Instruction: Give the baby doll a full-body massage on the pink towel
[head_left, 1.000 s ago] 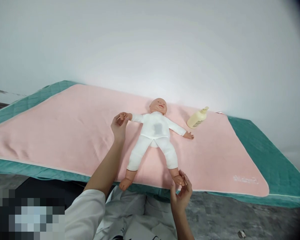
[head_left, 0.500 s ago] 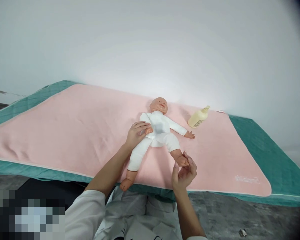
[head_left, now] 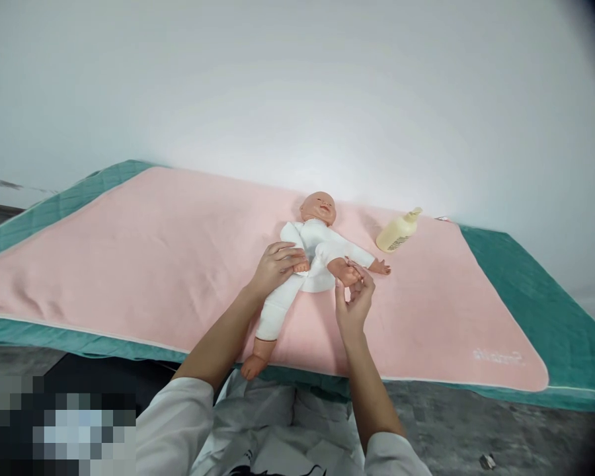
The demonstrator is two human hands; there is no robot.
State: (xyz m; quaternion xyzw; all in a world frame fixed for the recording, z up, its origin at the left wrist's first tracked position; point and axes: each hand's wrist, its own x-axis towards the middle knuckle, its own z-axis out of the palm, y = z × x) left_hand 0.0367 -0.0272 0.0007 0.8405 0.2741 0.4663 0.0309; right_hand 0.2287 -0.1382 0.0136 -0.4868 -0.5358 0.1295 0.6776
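The left hand (head_left: 279, 268) grips the doll (head_left: 320, 276) by its left-side hand (head_left: 302, 266); the right hand (head_left: 356, 301) pinches its right-side foot (head_left: 346, 272).

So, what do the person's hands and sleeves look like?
The left hand and right hand are ungloved, with no watch or bracelet showing. The left sleeve and right sleeve are white and loose, ending near the elbows.

head camera | looking forward and down from over the near edge of the pink mat (head_left: 446, 317) | facing its far edge and the wall (head_left: 297, 86) | sitting near, framing left hand (head_left: 277, 268) and right hand (head_left: 356, 307) | cropping the near left corner
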